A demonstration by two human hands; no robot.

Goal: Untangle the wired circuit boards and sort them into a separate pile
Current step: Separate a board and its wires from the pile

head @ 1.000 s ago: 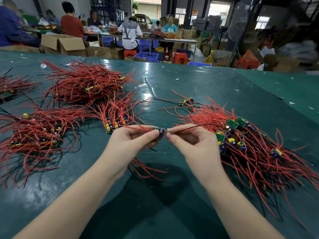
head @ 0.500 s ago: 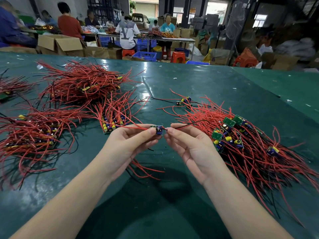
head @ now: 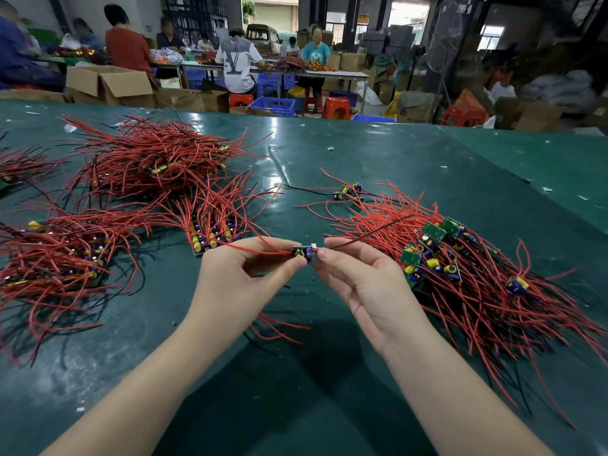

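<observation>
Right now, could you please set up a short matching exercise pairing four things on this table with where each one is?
Things:
1. held circuit board
2. tangled pile with upturned green boards
3. small board with two loose wires
4. neat row of boards

Places:
A. just left of the left hand
B. pinched between both hands, the right hand on its right end
C. on the table, beyond the hands
D. right of the right hand

Pairs: 1-B, 2-D, 3-C, 4-A

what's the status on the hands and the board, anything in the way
Left hand and right hand both pinch one small board. Its red wires trail left. Nothing blocking.
</observation>
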